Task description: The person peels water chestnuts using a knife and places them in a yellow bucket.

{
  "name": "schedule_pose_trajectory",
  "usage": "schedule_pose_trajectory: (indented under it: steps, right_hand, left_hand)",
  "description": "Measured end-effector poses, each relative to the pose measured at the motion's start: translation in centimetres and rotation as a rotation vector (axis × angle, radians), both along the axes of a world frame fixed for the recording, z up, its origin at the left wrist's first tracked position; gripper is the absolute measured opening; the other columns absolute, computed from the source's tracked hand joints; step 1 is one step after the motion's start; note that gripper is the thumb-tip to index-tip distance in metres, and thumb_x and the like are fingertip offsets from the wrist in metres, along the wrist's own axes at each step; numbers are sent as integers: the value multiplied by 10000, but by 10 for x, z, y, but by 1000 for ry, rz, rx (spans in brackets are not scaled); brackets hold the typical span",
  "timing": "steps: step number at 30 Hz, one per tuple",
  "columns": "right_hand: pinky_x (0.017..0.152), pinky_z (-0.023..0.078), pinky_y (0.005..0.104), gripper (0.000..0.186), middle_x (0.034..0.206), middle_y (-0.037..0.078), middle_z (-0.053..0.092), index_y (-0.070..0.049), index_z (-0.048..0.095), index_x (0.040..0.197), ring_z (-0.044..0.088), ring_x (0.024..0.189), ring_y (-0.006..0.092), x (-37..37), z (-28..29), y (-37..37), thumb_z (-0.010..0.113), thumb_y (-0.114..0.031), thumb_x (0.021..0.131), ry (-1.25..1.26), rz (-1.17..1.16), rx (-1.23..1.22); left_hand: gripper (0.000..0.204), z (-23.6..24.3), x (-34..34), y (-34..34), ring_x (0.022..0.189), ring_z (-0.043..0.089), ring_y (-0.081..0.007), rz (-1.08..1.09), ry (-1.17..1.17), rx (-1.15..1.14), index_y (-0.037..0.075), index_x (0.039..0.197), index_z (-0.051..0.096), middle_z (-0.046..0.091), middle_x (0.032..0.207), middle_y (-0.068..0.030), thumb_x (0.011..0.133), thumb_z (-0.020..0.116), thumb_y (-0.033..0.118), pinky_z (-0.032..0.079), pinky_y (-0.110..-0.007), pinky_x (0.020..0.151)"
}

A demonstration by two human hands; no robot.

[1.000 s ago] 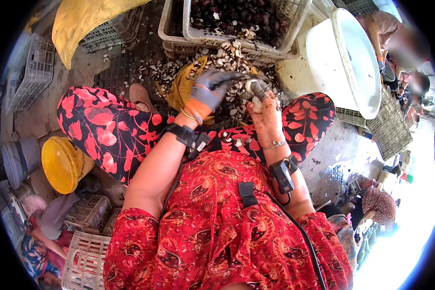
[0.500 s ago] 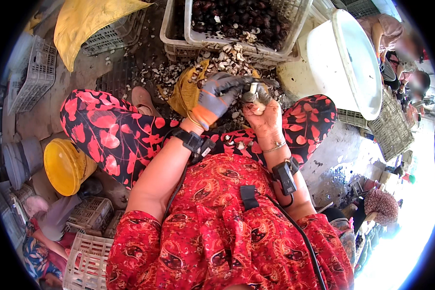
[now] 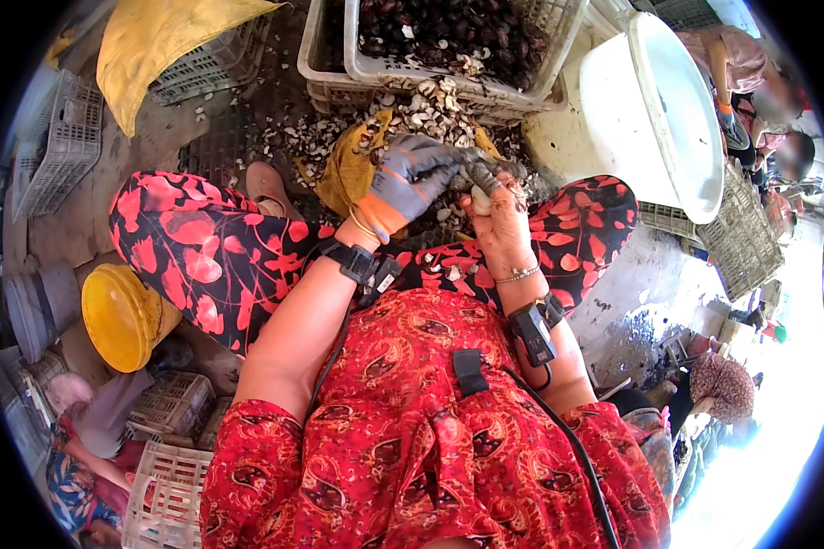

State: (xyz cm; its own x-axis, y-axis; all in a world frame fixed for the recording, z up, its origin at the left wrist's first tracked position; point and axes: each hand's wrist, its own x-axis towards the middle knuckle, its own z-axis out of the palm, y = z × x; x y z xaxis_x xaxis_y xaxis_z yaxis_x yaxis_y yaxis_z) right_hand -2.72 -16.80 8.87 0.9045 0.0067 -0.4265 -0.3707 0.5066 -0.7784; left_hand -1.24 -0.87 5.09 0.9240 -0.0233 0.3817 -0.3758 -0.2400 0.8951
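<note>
My left hand (image 3: 410,178), in a grey and orange glove, is closed, and its fingertips meet the fingers of my right hand. Whatever it grips is hidden by the fingers. My right hand (image 3: 499,215) is mostly bare, with dark coverings on some fingers. It is closed on a small, pale peeled water chestnut (image 3: 481,201), which shows between thumb and fingers. Both hands are above a heap of dark-and-white peelings (image 3: 430,114). Beyond them, a pale plastic crate (image 3: 439,84) holds many dark, unpeeled water chestnuts (image 3: 449,37).
A large white tub (image 3: 655,119) stands at the right, beside a grey crate (image 3: 742,233). Yellow sacking (image 3: 348,165) lies among the peelings. At the left are a yellow bucket (image 3: 124,316) and several crates. Other people (image 3: 723,384) sit at both sides.
My right hand has turned slightly and its fingers have shifted around the water chestnut. A small white piece seen above those fingers no longer shows. The left hand stays almost in place.
</note>
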Motion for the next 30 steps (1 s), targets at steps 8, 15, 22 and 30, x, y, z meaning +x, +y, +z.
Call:
schedule_pose_trajectory:
  steps: [8, 15, 22, 30]
  right_hand:
    - [544, 443, 252, 190, 947, 78, 595, -63, 555, 1060, 535, 737, 165, 8, -18, -7, 457, -136, 914, 319, -73, 679]
    - [561, 437, 269, 227, 987, 94, 605, -58, 548, 1076, 566, 791, 199, 2, -22, -14, 418, -155, 917, 162, -22, 327]
    - [837, 499, 445, 257, 1061, 95, 606, -59, 556, 1090, 600, 916, 259, 10, -9, -17, 407, -172, 913, 236, 30, 498]
    - [984, 353, 578, 237, 1096, 150, 582, -19, 553, 1012, 547, 1034, 322, 12, 0, -7, 525, -103, 793, 262, 53, 748]
  left_hand:
    - [188, 4, 1, -3, 872, 583, -150, -13, 17, -11, 72, 997, 680, 640, 897, -50, 817, 628, 57, 459, -252, 774]
    - [209, 1, -3, -3, 895, 607, -107, -157, 283, -359, 13, 1044, 642, 665, 998, -43, 843, 611, 63, 462, -230, 823]
    - [237, -39, 8, 16, 875, 601, -100, 104, 866, -541, 10, 1085, 634, 662, 1003, -42, 857, 577, 40, 468, -221, 808]
    - [243, -50, 9, 14, 853, 601, -105, 47, 655, -515, -5, 1087, 628, 658, 1005, -49, 854, 589, 48, 476, -221, 790]
